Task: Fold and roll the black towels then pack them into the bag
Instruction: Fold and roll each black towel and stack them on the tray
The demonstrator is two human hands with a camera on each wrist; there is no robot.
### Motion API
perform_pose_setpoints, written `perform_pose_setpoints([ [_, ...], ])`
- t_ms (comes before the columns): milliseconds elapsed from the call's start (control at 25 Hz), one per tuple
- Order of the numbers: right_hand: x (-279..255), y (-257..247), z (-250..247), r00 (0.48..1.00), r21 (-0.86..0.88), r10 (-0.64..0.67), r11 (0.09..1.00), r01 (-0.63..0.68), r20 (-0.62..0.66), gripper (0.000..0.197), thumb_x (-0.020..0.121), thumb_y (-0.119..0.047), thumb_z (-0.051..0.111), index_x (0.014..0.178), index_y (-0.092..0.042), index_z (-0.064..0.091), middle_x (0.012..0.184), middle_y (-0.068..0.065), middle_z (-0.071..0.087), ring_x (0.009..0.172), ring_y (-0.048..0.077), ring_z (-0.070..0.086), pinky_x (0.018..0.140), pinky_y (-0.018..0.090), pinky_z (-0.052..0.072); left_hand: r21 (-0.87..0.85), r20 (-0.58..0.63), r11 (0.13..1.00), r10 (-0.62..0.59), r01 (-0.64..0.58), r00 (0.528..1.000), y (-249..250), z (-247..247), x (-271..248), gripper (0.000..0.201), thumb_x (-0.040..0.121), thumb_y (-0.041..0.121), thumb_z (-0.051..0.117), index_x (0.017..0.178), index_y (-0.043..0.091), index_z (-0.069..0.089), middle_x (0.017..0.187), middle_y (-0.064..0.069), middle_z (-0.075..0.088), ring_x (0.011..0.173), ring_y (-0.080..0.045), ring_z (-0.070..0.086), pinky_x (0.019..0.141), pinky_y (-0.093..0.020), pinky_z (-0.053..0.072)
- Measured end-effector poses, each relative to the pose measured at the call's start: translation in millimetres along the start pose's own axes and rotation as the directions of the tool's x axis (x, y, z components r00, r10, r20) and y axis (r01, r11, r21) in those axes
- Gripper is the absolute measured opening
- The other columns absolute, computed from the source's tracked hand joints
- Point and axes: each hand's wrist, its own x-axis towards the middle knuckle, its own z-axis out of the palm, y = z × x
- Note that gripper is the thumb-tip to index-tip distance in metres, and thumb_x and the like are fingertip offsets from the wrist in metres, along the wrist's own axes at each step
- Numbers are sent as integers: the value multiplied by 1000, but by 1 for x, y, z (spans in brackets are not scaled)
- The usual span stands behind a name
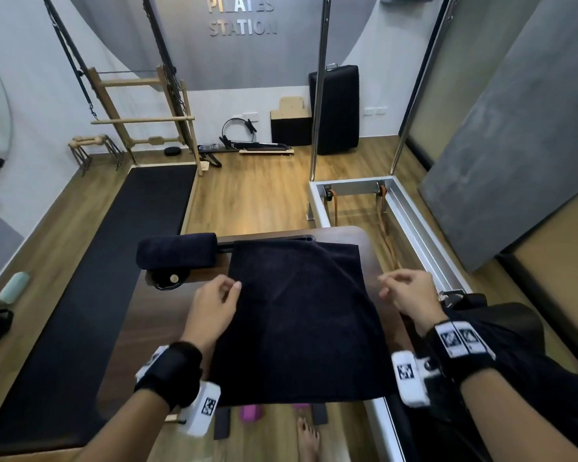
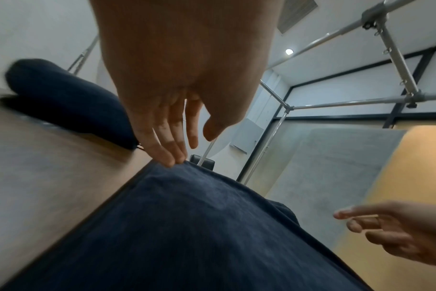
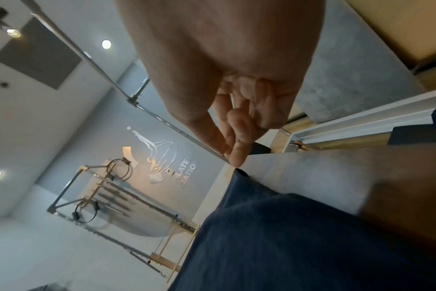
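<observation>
A black towel lies flat on the dark wooden table, its near edge hanging over the table's front. Its far right corner is folded over diagonally. My left hand is at the towel's left edge; in the left wrist view its straight fingertips touch that edge of the towel. My right hand hovers just off the towel's right edge with loosely curled fingers and holds nothing. In the right wrist view it is a little above a towel corner. A rolled black towel lies at the table's far left corner.
A black round fitting with a wooden knob sits under the rolled towel. A white metal reformer frame runs along the right, and a long black padded bench along the left. Dark fabric lies right of the table. A bare foot stands below the table.
</observation>
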Motion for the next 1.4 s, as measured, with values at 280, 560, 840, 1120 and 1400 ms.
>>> perform_pose_setpoints([
  [280, 93, -24, 45, 981, -90, 189, 979, -184, 49, 29, 91, -23, 79, 92, 5, 70, 70, 20, 68, 40, 18, 39, 34, 18, 27, 357, 379, 922, 2, -148, 925, 13, 42, 97, 88, 87, 60, 78, 156, 19, 45, 159, 2, 44, 145, -20, 45, 121, -45, 38],
  [560, 139, -17, 53, 973, 69, 229, 971, -227, -20, 19, 87, -12, 79, 90, 6, 74, 61, 11, 58, 37, 13, 39, 38, 20, 27, 491, 502, 843, -69, -218, 862, -25, 45, 112, 123, 77, 81, 70, 168, 40, -1, 173, 20, -18, 159, -3, -17, 130, -54, -3],
  [840, 127, -22, 61, 968, 184, 214, 954, -236, 132, 19, 100, -11, 65, 114, 1, 64, 89, 23, 77, 47, 26, 67, 40, 26, 48, 483, 480, 855, -76, -190, 874, -14, 42, 94, 110, 90, 75, 59, 169, 32, -5, 173, 13, -22, 158, -7, -22, 130, -54, -4],
  [1120, 37, -14, 42, 982, 166, -23, 986, -9, 186, 15, 100, 1, 63, 112, 7, 67, 92, 27, 73, 59, 28, 71, 50, 28, 58, 467, 484, 839, 23, -280, 875, -15, 28, 13, 82, 106, 61, 44, 170, 26, 7, 176, 10, -11, 161, -11, -17, 131, -54, -3],
  [1400, -104, 63, 14, 861, -311, -411, 811, 495, 298, 21, 91, -3, 76, 110, -12, 79, 120, 4, 75, 113, 20, 71, 97, 37, 58, 364, 484, 839, 200, -404, 852, -40, 20, -99, 81, 104, 72, 34, 169, 32, 8, 174, 22, -12, 159, -4, -22, 130, -54, -6],
])
